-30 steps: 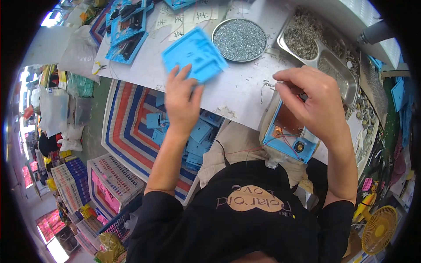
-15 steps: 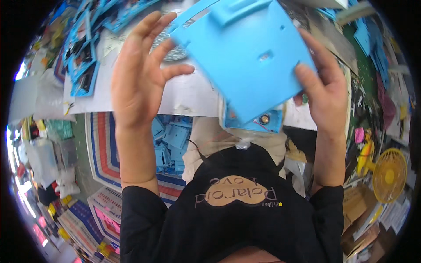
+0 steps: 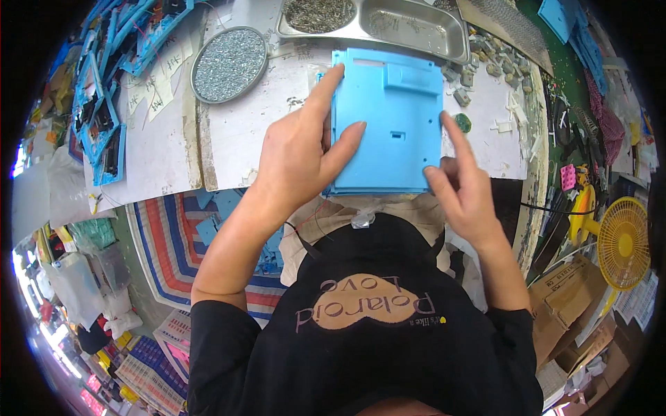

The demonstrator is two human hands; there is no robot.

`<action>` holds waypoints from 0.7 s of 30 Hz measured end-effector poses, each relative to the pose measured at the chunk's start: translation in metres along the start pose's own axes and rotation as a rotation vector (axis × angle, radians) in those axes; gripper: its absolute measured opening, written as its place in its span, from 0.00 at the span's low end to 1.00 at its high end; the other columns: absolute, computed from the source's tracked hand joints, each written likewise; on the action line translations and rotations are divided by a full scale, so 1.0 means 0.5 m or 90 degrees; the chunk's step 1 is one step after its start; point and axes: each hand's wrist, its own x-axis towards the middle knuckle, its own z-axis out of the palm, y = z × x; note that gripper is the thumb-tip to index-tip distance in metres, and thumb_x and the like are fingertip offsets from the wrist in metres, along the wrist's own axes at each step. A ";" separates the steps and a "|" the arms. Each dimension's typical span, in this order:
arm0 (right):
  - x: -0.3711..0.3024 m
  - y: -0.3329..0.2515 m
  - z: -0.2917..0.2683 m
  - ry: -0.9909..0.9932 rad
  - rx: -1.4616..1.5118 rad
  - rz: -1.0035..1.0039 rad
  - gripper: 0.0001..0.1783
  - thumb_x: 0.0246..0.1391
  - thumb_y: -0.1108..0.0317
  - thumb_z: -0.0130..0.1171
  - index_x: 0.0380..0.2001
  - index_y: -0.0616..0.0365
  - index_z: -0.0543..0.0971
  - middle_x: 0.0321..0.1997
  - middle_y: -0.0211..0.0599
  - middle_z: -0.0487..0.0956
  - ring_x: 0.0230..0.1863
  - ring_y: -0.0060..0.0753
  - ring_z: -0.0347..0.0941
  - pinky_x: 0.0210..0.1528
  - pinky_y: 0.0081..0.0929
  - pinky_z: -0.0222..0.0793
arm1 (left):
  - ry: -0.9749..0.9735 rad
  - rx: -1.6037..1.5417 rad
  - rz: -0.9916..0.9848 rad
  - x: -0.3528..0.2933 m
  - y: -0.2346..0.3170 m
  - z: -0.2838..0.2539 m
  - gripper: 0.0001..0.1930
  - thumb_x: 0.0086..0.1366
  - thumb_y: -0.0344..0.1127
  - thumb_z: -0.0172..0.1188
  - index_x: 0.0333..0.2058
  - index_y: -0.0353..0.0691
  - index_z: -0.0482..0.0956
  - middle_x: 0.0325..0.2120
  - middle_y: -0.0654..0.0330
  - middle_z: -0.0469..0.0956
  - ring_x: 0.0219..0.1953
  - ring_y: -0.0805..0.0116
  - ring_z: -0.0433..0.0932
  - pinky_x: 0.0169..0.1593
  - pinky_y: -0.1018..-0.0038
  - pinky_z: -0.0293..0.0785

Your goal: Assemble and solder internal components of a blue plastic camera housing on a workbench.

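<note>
- The white worktable [image 3: 243, 139] fills the far half of the view, its near edge running just in front of the person's body.
- A light blue plastic panel [image 3: 388, 118], flat and roughly square with a raised rectangle at its far right and a small slot near the middle, lies on the table at centre, its near edge at the table's edge.
- A steel tray [image 3: 409, 24] with two compartments sits just beyond the panel at the far edge; the left compartment holds a heap of small metal parts.
- The left hand [image 3: 298, 156] rests on the panel's left side, fingers spread and extended, forefinger along the left edge, another fingertip pressing the top face; it grips nothing.
- The right hand [image 3: 461, 191] meets the panel's near right corner, open, forefinger pointing up along the right edge, not closed around it.
- A round dish [image 3: 229, 64] of tiny grey screws stands to the far left of the panel, well apart from it.
- A yellow fan [image 3: 624, 243] stands off to the right, beside the table.
</note>
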 end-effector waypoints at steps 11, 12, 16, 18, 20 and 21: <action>0.042 0.024 0.000 -0.084 0.025 0.000 0.36 0.61 0.67 0.63 0.71 0.59 0.65 0.15 0.32 0.67 0.18 0.29 0.66 0.27 0.27 0.62 | -0.012 -0.107 -0.116 -0.016 -0.026 0.019 0.32 0.63 0.37 0.68 0.64 0.37 0.70 0.16 0.63 0.67 0.18 0.71 0.69 0.26 0.73 0.68; 0.044 0.023 0.001 -0.096 0.054 0.018 0.36 0.61 0.67 0.63 0.70 0.59 0.66 0.15 0.32 0.66 0.18 0.29 0.66 0.27 0.26 0.62 | -0.011 -0.118 -0.127 -0.018 -0.025 0.020 0.32 0.63 0.37 0.68 0.64 0.37 0.70 0.16 0.63 0.67 0.19 0.72 0.69 0.26 0.73 0.67; 0.054 0.019 -0.002 -0.085 0.004 -0.035 0.36 0.60 0.69 0.63 0.70 0.59 0.66 0.15 0.30 0.65 0.18 0.24 0.62 0.27 0.24 0.60 | 0.015 -0.151 -0.133 -0.029 -0.034 0.027 0.32 0.63 0.36 0.68 0.64 0.37 0.70 0.17 0.64 0.67 0.19 0.73 0.68 0.27 0.74 0.67; 0.061 0.012 0.001 -0.106 0.002 -0.043 0.36 0.59 0.70 0.63 0.70 0.59 0.67 0.15 0.28 0.63 0.18 0.21 0.60 0.27 0.22 0.58 | 0.024 -0.158 -0.138 -0.035 -0.034 0.025 0.31 0.62 0.36 0.68 0.63 0.37 0.71 0.18 0.63 0.67 0.19 0.72 0.68 0.27 0.73 0.67; 0.059 0.026 -0.006 -0.111 0.040 -0.012 0.36 0.60 0.72 0.62 0.71 0.59 0.66 0.16 0.24 0.63 0.20 0.17 0.58 0.27 0.20 0.56 | 0.028 -0.164 -0.133 -0.034 -0.032 0.024 0.31 0.62 0.36 0.68 0.63 0.37 0.71 0.18 0.63 0.68 0.19 0.71 0.69 0.27 0.73 0.68; 0.061 0.034 -0.008 -0.114 0.056 0.001 0.36 0.60 0.72 0.62 0.71 0.60 0.66 0.17 0.23 0.63 0.20 0.16 0.57 0.27 0.19 0.55 | 0.030 -0.170 -0.121 -0.026 -0.032 0.025 0.30 0.62 0.36 0.68 0.62 0.37 0.71 0.18 0.62 0.68 0.19 0.71 0.69 0.27 0.73 0.68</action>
